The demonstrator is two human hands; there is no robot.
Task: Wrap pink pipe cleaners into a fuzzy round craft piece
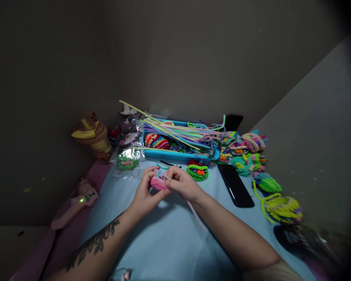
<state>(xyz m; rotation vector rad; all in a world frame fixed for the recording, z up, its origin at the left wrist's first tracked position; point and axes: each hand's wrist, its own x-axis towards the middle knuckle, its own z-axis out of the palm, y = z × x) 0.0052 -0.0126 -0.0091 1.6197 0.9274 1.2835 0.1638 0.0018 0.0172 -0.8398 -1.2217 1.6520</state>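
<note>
Both hands meet above the light blue tabletop, closed round a small pink fuzzy piece of pipe-cleaner work (158, 183). My left hand (148, 192) grips its left side, fingers curled over the top and thumb underneath. With finger and thumb, my right hand (183, 182) pinches a pale strand at the piece's right side. A pale pink pipe cleaner (196, 216) trails below the right wrist. Bits of light blue show on top of the piece. Just behind the hands lies a green and red pipe-cleaner figure (197, 171) with eyes.
A blue tray (175, 155) heaped with pipe cleaners (175, 130) stands behind. To the right lie a black phone (236, 186) and several colourful figures (282, 207). At left are a clear bag (128, 160), a tan cup (93, 136) and a pink glue gun (73, 210) with a green light.
</note>
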